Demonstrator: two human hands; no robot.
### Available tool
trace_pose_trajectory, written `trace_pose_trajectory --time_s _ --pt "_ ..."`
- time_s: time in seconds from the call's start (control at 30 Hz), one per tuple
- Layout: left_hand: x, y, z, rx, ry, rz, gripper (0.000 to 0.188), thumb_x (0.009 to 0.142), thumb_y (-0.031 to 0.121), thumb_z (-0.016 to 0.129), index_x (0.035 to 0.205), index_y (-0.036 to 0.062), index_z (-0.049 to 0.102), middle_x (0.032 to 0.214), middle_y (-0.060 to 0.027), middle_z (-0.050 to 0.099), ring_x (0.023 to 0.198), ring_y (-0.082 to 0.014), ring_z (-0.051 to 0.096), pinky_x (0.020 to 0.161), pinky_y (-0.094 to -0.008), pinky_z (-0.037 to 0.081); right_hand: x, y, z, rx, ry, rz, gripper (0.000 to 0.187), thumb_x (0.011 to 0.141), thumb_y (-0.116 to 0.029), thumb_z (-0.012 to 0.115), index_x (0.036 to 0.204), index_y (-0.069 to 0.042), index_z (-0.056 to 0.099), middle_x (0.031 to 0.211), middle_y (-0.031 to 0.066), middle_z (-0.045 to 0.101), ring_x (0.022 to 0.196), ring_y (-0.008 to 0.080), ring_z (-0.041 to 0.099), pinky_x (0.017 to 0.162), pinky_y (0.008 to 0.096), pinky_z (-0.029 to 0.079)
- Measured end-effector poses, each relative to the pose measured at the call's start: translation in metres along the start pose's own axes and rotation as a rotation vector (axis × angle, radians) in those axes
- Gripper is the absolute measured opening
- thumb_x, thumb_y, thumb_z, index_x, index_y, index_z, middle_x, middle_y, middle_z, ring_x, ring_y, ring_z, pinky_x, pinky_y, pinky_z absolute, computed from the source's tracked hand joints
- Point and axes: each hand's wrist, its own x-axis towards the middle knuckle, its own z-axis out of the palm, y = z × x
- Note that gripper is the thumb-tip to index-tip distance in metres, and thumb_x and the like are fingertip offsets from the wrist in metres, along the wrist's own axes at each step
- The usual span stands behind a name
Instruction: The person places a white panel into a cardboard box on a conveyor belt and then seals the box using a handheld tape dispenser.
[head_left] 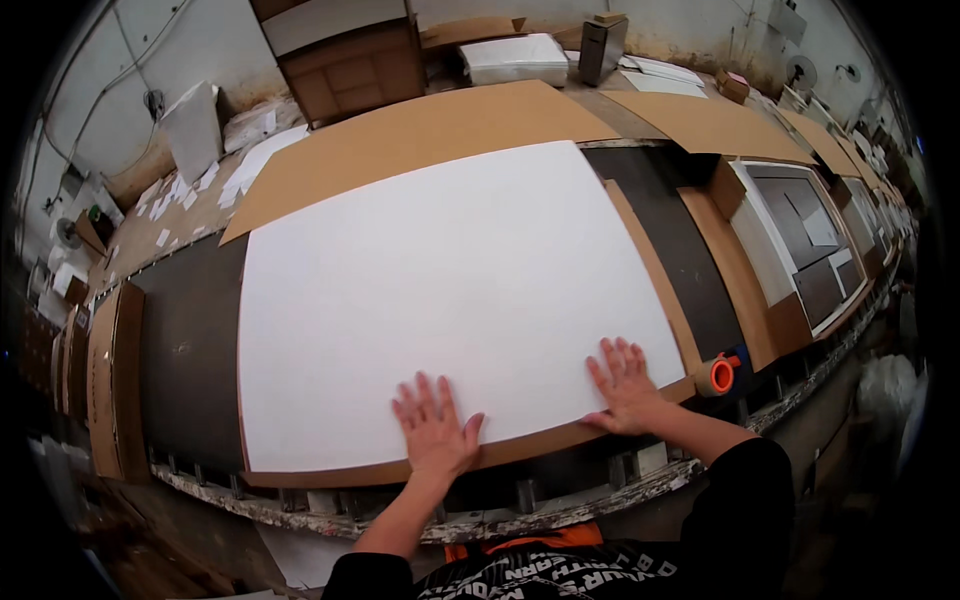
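Observation:
A large white sheet [440, 290] lies flat in front of me, inside the near and right edges of a brown cardboard box [345, 477]. The box's big cardboard flap [420, 135] is folded out on the far side. My left hand [437, 430] rests palm down on the sheet near its front edge, fingers spread. Further right, my right hand [622, 388] lies flat on the sheet by the near right corner, its thumb toward the cardboard edge. Neither hand holds anything. A tape dispenser with an orange hub [718, 376] sits just right of that corner.
The box stands on a dark conveyor belt [190, 350] with a worn front rail [500, 522]. To the right, an open carton [790, 245] holds dark panels and white padding. Folded cardboard [118, 380] stands at the left. Paper scraps [180, 195] litter the floor beyond.

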Motion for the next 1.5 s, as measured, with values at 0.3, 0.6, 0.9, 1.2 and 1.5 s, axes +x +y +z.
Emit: trace_pose_trajectory --time_s 0.3,0.6,0.9,1.2,1.5 --pt "0.002 0.05 -0.009 -0.03 -0.156 -0.049 0.075 0.086 0.05 0.057 0.141 0.002 0.042 0.152 -0.0295 0.022 0.138 -0.0586 0.012 0.111 -0.0653 0.012 0.121 0.059 -0.033 0.438 0.365 -0.201 0.083 0.077 -0.059 0.069 0.139 -0.008 0.047 0.153 0.0257 0.02 0.136 0.0457 0.021 0.111 0.06 0.018" --pt "-0.004 0.043 -0.023 -0.02 -0.06 -0.052 0.064 0.081 0.046 0.063 0.126 0.0011 0.057 0.141 -0.0311 0.042 0.131 -0.0587 0.03 0.105 -0.065 0.025 0.358 0.348 -0.014 1.496 0.845 0.848 0.098 0.077 -0.054 0.075 0.141 0.008 0.034 0.145 0.0224 0.04 0.135 0.0305 0.039 0.109 0.0394 0.034" --pt "-0.017 0.04 -0.023 0.015 -0.137 -0.105 0.079 0.083 0.059 0.061 0.14 0.0078 0.046 0.151 -0.0227 0.033 0.136 -0.0534 0.027 0.112 -0.0638 0.015 0.442 0.378 -0.016 2.053 0.899 0.644 0.043 0.087 -0.026 0.072 0.116 0.001 0.056 0.105 0.0109 0.063 0.083 0.0249 0.062 0.074 0.0391 0.052" --pt "-0.014 0.045 -0.031 -0.011 -0.083 -0.105 0.062 0.08 0.05 0.064 0.128 0.0102 0.06 0.144 -0.0227 0.043 0.131 -0.056 0.034 0.106 -0.0615 0.028 0.409 0.314 -0.102 0.739 1.093 0.435 0.021 0.079 -0.017 0.065 0.09 0.001 0.065 0.08 0.012 0.068 0.076 0.0275 0.065 0.072 0.0379 0.049" --pt "-0.01 0.04 -0.041 0.012 0.015 -0.08 0.064 0.077 0.049 0.071 0.125 0.0082 0.062 0.139 -0.0202 0.05 0.132 -0.0458 0.041 0.107 -0.0554 0.033 0.359 0.295 -0.022 1.111 1.038 0.632 0.016 0.073 -0.01 0.072 0.084 -0.003 0.064 0.075 0.0071 0.067 0.074 0.0155 0.064 0.07 0.0323 0.049"
